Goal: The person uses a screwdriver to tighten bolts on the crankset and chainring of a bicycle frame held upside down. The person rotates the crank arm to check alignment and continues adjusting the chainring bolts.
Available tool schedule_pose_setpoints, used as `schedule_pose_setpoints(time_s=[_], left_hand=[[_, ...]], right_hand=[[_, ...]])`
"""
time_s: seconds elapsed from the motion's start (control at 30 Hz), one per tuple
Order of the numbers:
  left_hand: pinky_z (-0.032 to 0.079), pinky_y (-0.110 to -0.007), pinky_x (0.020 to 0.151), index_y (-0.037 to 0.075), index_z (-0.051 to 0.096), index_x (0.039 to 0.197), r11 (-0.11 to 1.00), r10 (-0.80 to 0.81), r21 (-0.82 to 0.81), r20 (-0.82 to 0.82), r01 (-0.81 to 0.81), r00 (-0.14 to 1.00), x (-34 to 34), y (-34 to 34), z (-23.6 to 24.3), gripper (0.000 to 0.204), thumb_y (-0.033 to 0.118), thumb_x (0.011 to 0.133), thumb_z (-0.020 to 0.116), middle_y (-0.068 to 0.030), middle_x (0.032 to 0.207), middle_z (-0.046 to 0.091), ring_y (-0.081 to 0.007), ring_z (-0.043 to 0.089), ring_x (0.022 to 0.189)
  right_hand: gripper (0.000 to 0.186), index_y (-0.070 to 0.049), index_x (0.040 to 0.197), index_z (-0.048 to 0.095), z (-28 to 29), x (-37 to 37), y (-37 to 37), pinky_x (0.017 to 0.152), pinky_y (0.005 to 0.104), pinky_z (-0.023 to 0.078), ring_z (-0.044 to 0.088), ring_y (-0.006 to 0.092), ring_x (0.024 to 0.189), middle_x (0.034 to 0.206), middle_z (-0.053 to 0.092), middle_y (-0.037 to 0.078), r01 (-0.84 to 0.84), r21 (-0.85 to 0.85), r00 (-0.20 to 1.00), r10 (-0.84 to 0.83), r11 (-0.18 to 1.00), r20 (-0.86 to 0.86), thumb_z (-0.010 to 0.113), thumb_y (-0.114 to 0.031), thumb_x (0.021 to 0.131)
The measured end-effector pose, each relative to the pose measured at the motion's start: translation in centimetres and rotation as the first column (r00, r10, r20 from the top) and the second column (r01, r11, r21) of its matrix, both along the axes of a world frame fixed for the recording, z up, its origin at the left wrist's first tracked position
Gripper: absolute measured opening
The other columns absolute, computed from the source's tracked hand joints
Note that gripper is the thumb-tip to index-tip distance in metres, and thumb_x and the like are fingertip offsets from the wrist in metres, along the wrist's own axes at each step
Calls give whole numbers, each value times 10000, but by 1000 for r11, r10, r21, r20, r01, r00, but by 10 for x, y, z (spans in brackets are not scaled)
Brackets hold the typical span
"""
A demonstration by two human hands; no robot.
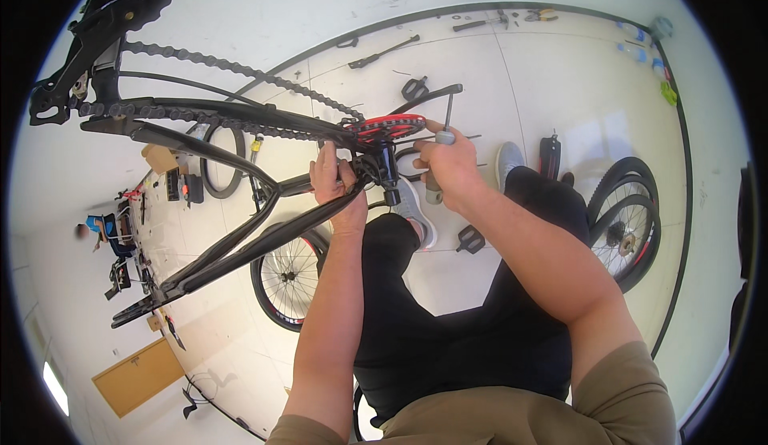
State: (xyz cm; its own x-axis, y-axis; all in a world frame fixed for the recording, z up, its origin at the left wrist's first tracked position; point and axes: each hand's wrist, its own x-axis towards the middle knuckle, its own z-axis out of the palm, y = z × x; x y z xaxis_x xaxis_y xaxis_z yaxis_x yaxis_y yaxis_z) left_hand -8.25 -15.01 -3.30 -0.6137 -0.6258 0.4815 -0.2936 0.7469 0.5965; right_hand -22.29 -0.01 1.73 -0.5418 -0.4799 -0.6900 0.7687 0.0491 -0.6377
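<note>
Upper centre of view: red chainring (392, 125) beside bottom bracket (388, 165). Left hand (336, 183) curled around frame tube (294, 186) — presumably as brace. Right hand (450, 167) clenched on screwdriver (445, 137) — shaft upward, likely for control.

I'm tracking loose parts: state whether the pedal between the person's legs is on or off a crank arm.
Off: the pedal lies by itself on the floor, with nothing attached.
</note>
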Motion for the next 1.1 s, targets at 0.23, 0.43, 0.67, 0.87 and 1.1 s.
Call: schedule_pose_setpoints(time_s=[0.23, 0.43, 0.67, 0.87, 1.1], left_hand=[[473, -346, 884, 60, 517, 1388, 997, -18, 80, -62, 22, 998, -2, 3, -4, 628, -190, 816, 450, -204, 1318, 509, -280, 582, 1020], [458, -324, 926, 81, 495, 1419, 998, -63, 12, -35, 64, 997, -3, 8, 0, 724, -218, 774, 360, -238, 1397, 417, -324, 532, 1175], [447, -349, 961, 79, 491, 1420, 995, -92, 47, -31, 94, 995, -4, 9, 4, 732, -215, 765, 345, -245, 1401, 415, -357, 507, 1220], [402, -394, 1033, 69, 508, 1397, 995, -104, 9, 3, 104, 995, -5, 9, 5, 701, -203, 766, 370, -251, 1393, 419, -382, 481, 1253], [385, -386, 1056, 39, 447, 1426, 997, -40, 69, -11, 41, 999, -6, 14, 12, 640, -171, 821, 454, -234, 1401, 431, -347, 476, 1269]], right_hand=[[609, -37, 1399, 465, -11, -1, -5, 573, 302, 458, 584, 135, 719, 948, 635, 103, -14, 33, 1000, 14, 999, 23, 591, 15, 806], [612, -35, 1397, 461, -12, 3, -7, 566, 295, 454, 581, 140, 692, 895, 614, 88, 16, 36, 1000, -16, 999, 16, 584, 29, 801], [504, -45, 1283, 562, -21, 13, -9, 553, 276, 415, 494, 97, 622, 810, 590, 36, 77, 88, 957, -48, 993, -287, 564, 21, 783], [484, -9, 1245, 590, -24, 11, -10, 631, 313, 467, 525, 134, 612, 697, 578, 44, 0, 182, 922, 70, 983, -380, 548, 16, 764], [522, -48, 1314, 570, -31, 12, -10, 714, 272, 477, 584, 125, 791, 1086, 664, 116, -13, 162, 933, 70, 987, -354, 546, 12, 796]])
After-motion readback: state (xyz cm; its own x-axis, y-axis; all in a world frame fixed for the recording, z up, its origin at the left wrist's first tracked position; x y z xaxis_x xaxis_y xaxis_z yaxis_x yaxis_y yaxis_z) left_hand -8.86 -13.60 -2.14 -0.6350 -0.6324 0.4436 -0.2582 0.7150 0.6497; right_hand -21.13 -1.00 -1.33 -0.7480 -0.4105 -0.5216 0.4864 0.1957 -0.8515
